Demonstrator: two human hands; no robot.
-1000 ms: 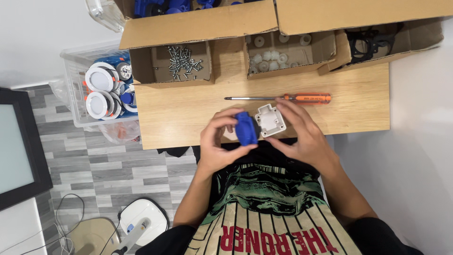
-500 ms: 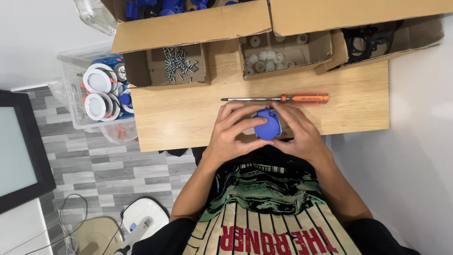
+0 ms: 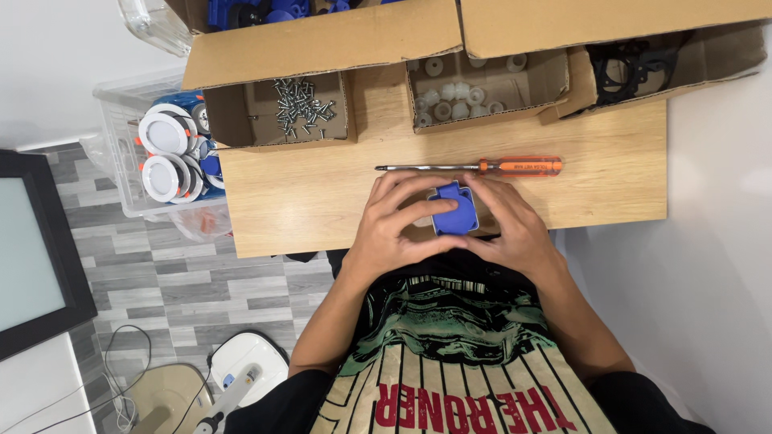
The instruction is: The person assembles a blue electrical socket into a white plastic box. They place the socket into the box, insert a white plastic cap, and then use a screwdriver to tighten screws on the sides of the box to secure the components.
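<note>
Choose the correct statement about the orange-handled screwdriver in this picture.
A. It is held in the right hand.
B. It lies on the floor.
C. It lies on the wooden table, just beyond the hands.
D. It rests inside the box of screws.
C: the screwdriver lies flat on the wooden table, beyond both hands, which clasp a blue part.

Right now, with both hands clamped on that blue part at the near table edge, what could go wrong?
1. The blue part sits near the table's front edge; if the left hand or right hand slips, it could drop into the lap.
2. The orange-handled screwdriver lies loose just beyond the fingers; a nudge might roll it.
3. Fingers wrapped around the part could get pinched.
</note>
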